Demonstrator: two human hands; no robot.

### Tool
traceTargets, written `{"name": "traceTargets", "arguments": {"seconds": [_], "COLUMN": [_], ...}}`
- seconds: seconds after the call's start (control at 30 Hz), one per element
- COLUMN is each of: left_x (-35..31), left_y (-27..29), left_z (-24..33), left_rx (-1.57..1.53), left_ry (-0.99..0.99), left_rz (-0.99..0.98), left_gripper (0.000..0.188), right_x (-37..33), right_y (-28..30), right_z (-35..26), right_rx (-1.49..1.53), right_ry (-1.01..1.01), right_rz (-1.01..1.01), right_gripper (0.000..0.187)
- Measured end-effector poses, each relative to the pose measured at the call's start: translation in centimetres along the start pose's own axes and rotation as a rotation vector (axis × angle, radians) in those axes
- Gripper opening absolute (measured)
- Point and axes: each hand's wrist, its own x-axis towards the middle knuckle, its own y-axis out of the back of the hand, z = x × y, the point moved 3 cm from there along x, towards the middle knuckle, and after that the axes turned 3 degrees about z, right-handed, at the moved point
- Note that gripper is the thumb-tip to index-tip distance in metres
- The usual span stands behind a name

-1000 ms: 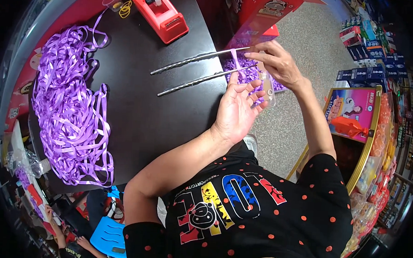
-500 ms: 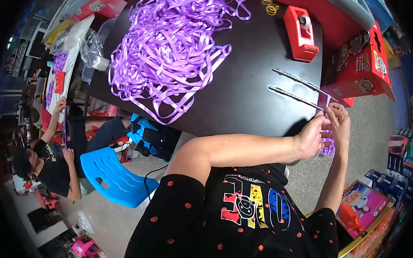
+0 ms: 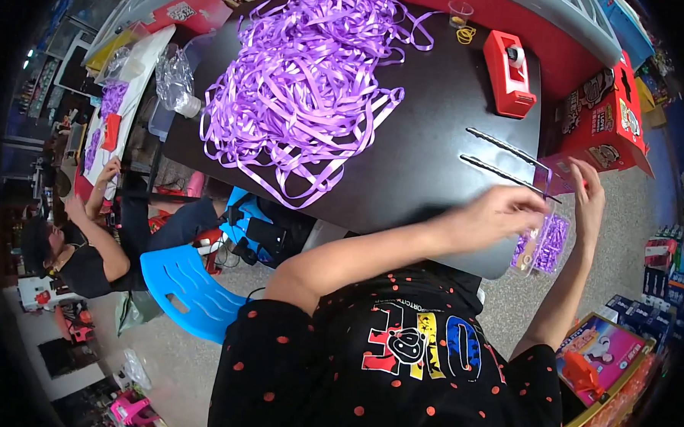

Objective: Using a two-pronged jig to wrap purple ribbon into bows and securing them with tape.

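Observation:
Two dark twisted rods (image 3: 505, 150) stick out over the table's right edge, lying side by side. A short piece of purple ribbon (image 3: 547, 179) hangs at their outer ends. My left hand (image 3: 510, 211), smeared by motion, is just in front of the rods; its finger pose is unclear. Beyond the rod ends my right hand (image 3: 589, 197) is raised, fingers apart, with nothing visible in it. Below both hands sits a clear plastic box (image 3: 524, 263) holding many small purple ribbon pieces (image 3: 552, 242). A large tangled heap of purple ribbon (image 3: 301, 90) covers the table's left part.
A red tape dispenser (image 3: 510, 74), yellow rubber bands (image 3: 465, 36) and a small clear cup (image 3: 460, 11) stand at the back of the dark table (image 3: 429, 141). A red carton (image 3: 606, 114) is at right. A blue chair (image 3: 190, 291) and a seated co-worker (image 3: 88, 248) are at left.
My hands were together at the rod ends, fingers pinched near the ribbon. They have parted: the left drew back leftward, the right moved right and up. The box of ribbon pieces shows more.

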Motion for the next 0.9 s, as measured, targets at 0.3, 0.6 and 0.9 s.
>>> {"name": "traceTargets", "arguments": {"seconds": [0.3,0.6,0.9], "left_x": [-4.7,-4.2,0.1], "left_y": [16.0,17.4,4.1], "left_z": [5.2,5.5,11.2], "left_rx": [1.849,1.699,0.915], "left_ry": [-0.185,-0.241,-0.163], "left_rz": [0.960,0.908,0.275], "left_gripper": [0.021,0.015,0.010], "right_x": [1.7,-0.9,-2.3], "right_y": [-2.6,1.6,1.2], "right_z": [5.6,13.0,-5.5], "right_rx": [0.435,0.354,0.719], "right_ry": [-0.541,-0.582,-0.040], "right_rz": [-0.575,-0.384,-0.181], "right_gripper": [0.018,0.022,0.040]}}
